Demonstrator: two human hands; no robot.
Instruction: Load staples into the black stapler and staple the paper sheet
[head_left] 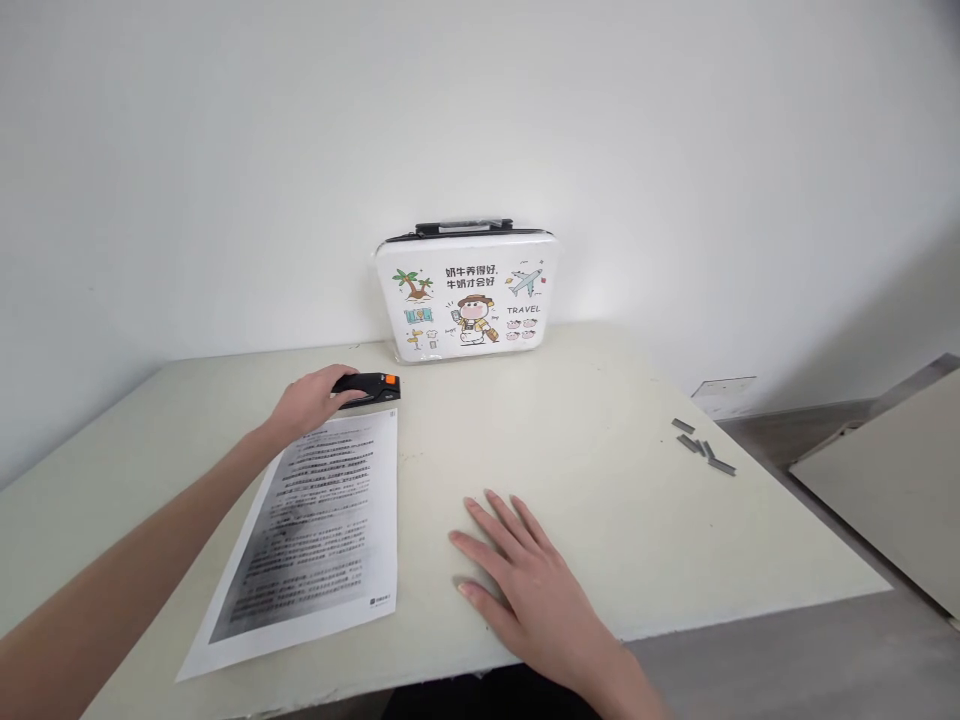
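A black stapler [379,386] with an orange patch lies on the table just beyond the top edge of a printed sheet of paper [322,530]. Around its left end, the fingers and thumb of my left hand [309,402] are closed. The sheet rests flat on the left part of the table, its top left corner partly hidden by my left hand and forearm. My right hand [529,580] lies palm down with its fingers spread on the tabletop, to the right of the paper and apart from it. Nothing is in it.
A white case [469,295] with cartoon prints and a black handle stands against the wall at the back of the pale table [585,420]. Several grey staple strips [690,443] lie near the right edge. A white panel [892,480] stands beyond that edge.
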